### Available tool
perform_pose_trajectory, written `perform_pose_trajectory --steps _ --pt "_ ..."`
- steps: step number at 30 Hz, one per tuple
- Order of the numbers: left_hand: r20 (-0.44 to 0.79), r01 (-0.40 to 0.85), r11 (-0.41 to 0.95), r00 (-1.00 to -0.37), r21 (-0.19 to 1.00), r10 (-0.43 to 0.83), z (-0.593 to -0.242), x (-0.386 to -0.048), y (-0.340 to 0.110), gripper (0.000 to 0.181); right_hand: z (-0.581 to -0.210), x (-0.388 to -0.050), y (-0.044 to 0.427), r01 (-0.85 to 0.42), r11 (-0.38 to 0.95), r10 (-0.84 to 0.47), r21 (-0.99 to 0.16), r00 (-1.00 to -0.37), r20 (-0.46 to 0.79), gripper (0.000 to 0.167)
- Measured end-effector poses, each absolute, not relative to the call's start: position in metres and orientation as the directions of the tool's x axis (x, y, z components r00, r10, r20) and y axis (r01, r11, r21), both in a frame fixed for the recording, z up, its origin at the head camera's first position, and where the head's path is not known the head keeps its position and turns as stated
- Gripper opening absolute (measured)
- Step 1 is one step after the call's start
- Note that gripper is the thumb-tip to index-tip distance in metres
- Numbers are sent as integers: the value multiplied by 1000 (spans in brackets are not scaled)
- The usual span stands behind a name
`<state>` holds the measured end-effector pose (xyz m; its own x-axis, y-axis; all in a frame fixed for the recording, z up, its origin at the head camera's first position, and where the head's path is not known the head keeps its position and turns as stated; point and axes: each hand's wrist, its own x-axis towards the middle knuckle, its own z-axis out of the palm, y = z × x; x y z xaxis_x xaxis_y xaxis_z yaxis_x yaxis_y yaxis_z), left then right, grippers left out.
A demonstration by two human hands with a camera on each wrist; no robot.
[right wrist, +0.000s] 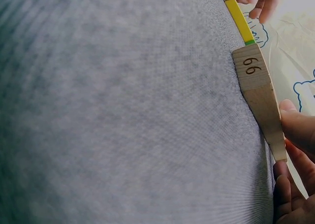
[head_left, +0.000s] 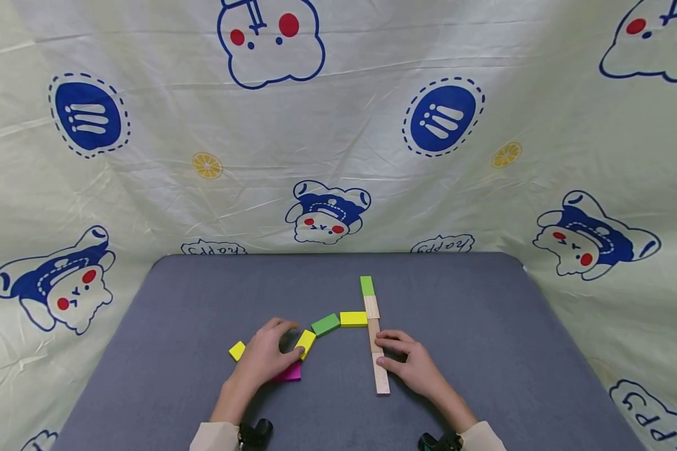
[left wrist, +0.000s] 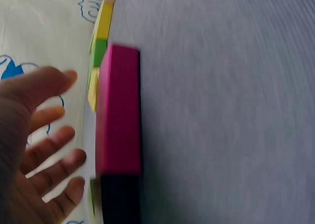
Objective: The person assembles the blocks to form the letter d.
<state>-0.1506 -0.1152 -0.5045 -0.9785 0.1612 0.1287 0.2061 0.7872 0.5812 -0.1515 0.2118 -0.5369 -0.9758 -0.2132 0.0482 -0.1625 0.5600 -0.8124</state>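
Note:
Above the magenta block (head_left: 289,373) and beside a tilted yellow block (head_left: 305,344) is my left hand (head_left: 269,352). In the left wrist view its fingers (left wrist: 54,147) are spread, with nothing between them; the magenta block (left wrist: 123,111) lies on the cloth. My right hand (head_left: 410,363) touches the right side of a straight row of plain wooden blocks (head_left: 375,335) with its thumb and fingertips. The right wrist view shows the near wooden block (right wrist: 258,93) marked 66, the thumb against its side. A green block (head_left: 367,285) tops the row's far end.
A yellow block (head_left: 353,319) meets the wooden row from the left, followed by a green block (head_left: 325,324). Another yellow block (head_left: 237,351) shows left of my left hand. The grey table cloth (head_left: 462,300) ends at a patterned curtain (head_left: 338,125) behind.

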Motion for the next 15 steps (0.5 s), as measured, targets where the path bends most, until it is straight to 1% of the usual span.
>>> perform_pose_trajectory --steps 3,7,12,15 --pt "134 257 759 -966 597 222 -504 -151 -127 44 -538 -152 212 -167 559 -221 -812 -974 48 33" --pt "134 293 747 -954 597 267 -502 -149 -141 47 -538 -152 212 -175 555 -224 -813 -973 56 33" --pt "117 320 755 -943 572 311 -502 -141 -152 49 -538 -151 212 -175 557 -219 -812 -974 60 33" --pt "134 366 759 -926 538 352 -503 -136 -155 50 -537 -152 213 -179 549 -231 -816 -971 58 34"
